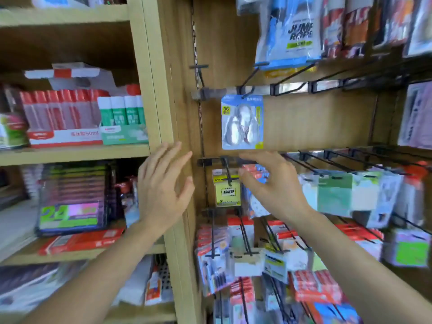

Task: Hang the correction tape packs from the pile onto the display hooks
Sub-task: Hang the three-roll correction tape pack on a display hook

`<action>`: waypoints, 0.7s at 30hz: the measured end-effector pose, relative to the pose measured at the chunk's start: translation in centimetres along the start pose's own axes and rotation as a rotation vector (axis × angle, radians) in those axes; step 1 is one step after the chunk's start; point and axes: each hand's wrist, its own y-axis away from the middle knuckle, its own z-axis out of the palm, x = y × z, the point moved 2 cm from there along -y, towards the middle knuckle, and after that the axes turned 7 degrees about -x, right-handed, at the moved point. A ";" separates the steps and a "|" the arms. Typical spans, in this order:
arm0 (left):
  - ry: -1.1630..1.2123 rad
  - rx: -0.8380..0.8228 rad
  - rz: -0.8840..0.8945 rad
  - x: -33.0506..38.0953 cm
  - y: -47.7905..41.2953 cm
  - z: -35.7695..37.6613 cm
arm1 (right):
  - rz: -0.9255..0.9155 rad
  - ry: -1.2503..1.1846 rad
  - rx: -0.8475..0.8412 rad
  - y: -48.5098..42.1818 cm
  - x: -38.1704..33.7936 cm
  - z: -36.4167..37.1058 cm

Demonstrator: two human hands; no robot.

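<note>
Forearms rise from the lower edge, with open room between my hands. My left hand (163, 190) is released, fingers spread, at the wooden upright (163, 90). My right hand (273, 183) partly covers a hanging correction tape pack (256, 205); I cannot tell whether it pinches it. A yellow pack (228, 192) hangs just left. Farther back, a blue pack (242, 122) hangs against the wooden back panel (315, 118).

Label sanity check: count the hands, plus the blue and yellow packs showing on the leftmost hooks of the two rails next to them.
Hands: 2 (left hand, right hand)
Blue pack: 1
Yellow pack: 1
Total: 4
</note>
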 end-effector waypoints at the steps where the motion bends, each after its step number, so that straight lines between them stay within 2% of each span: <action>1: 0.045 -0.042 -0.001 0.8 2.0 -0.1 | -0.001 -0.018 -0.013 2.7 0.0 -0.1; 8: 0.199 -0.484 -0.066 6.7 17.2 0.4 | 0.063 0.019 -0.255 18.6 3.8 2.7; 12: 0.249 -0.782 -0.240 9.2 27.1 1.0 | 0.268 0.026 -0.460 27.1 6.7 5.8; 15: 0.294 -0.977 -0.438 11.1 34.4 1.1 | 0.376 -0.008 -0.607 32.9 7.9 7.8; 21: 0.411 -1.376 -0.705 14.2 48.3 0.4 | 0.745 -0.032 -0.904 44.0 8.8 10.7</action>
